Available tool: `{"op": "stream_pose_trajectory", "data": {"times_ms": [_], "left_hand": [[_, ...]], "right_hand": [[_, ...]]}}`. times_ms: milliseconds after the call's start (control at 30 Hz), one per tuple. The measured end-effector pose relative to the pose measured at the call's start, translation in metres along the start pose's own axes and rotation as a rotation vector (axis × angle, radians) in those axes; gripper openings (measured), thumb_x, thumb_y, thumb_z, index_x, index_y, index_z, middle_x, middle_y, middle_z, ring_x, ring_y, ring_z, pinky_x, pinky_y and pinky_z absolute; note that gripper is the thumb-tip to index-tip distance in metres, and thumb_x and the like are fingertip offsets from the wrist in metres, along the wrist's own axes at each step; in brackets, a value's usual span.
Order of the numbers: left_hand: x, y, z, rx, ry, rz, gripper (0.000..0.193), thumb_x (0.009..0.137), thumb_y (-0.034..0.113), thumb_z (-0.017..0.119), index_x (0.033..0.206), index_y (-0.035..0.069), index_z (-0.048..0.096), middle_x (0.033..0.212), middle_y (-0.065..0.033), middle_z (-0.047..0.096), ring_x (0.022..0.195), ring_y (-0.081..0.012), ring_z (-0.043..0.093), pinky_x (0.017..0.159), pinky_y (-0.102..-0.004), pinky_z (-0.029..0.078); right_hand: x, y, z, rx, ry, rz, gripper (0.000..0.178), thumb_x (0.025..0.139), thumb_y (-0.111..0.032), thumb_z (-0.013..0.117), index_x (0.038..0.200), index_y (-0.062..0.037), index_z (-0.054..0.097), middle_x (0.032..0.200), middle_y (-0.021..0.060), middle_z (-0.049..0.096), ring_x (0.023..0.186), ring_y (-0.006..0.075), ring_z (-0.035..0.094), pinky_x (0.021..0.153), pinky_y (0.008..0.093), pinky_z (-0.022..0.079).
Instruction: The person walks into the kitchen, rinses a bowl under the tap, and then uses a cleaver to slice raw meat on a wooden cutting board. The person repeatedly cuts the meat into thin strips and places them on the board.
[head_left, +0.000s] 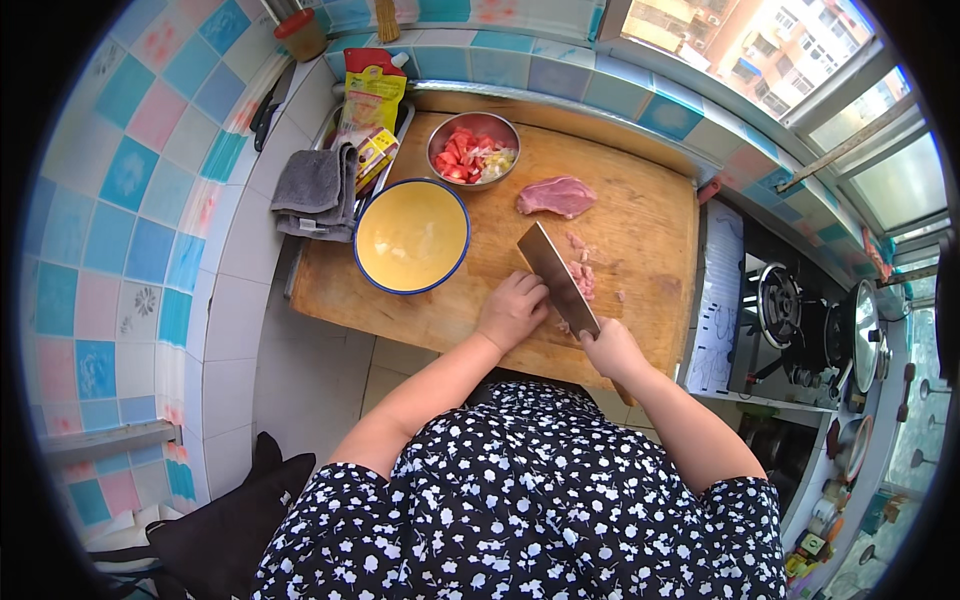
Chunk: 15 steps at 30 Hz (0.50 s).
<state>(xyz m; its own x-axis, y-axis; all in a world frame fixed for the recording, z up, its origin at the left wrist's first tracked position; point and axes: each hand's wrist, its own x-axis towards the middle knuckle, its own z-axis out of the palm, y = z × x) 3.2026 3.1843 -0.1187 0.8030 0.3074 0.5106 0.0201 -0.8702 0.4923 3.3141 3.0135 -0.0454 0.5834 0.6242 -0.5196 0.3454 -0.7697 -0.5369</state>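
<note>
My right hand (613, 350) grips the handle of a broad cleaver (560, 280), its blade slanting up and to the left over the board. Close beside the blade's left face, my left hand (514, 308) rests on the board with fingers curled; whatever lies under them is hidden. Cut bits of raw meat (582, 279) lie just right of the blade. Farther back is a larger slab of raw meat (558, 196). All of this is on a wooden cutting board (645, 245).
A yellow bowl with a blue rim (412, 237) stands at the board's left. Behind it, a steel bowl (498, 130) holds red chunks and pale chopped pieces. A grey towel (313, 188) and food packets (372, 100) lie far left. A gas burner (777, 305) is on the right.
</note>
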Motion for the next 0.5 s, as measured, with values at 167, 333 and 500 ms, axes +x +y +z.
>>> {"op": "stream_pose_trajectory", "data": {"times_ms": [167, 333, 500], "left_hand": [[-0.005, -0.003, 0.006, -0.065, -0.02, -0.03, 0.019, 0.074, 0.011, 0.071, 0.09, 0.005, 0.064, 0.099, -0.0109, 0.065, 0.097, -0.0302, 0.061, 0.083, -0.0387, 0.053], [0.0, 0.009, -0.005, -0.088, -0.065, -0.067, 0.017, 0.076, 0.013, 0.071, 0.088, 0.005, 0.063, 0.102, -0.0108, 0.063, 0.1, -0.0316, 0.059, 0.086, -0.0404, 0.051], [-0.001, 0.003, -0.001, -0.015, -0.095, 0.013, 0.018, 0.076, 0.014, 0.072, 0.089, 0.006, 0.063, 0.1, -0.0097, 0.061, 0.098, -0.0311, 0.057, 0.086, -0.0408, 0.049]], "right_hand": [[0.035, -0.029, 0.013, -0.058, 0.072, -0.023, 0.035, 0.09, -0.026, 0.061, 0.113, 0.0003, 0.066, 0.101, 0.0292, 0.068, 0.101, 0.044, 0.065, 0.092, 0.0498, 0.051], [0.038, -0.03, 0.009, 0.009, 0.121, -0.063, 0.037, 0.089, -0.027, 0.063, 0.114, 0.0011, 0.066, 0.102, 0.0297, 0.068, 0.101, 0.0439, 0.066, 0.092, 0.0492, 0.051], [0.041, -0.029, -0.001, 0.001, 0.059, -0.006, 0.038, 0.087, -0.029, 0.063, 0.111, 0.0004, 0.068, 0.101, 0.0289, 0.069, 0.1, 0.042, 0.066, 0.091, 0.0487, 0.052]]}}
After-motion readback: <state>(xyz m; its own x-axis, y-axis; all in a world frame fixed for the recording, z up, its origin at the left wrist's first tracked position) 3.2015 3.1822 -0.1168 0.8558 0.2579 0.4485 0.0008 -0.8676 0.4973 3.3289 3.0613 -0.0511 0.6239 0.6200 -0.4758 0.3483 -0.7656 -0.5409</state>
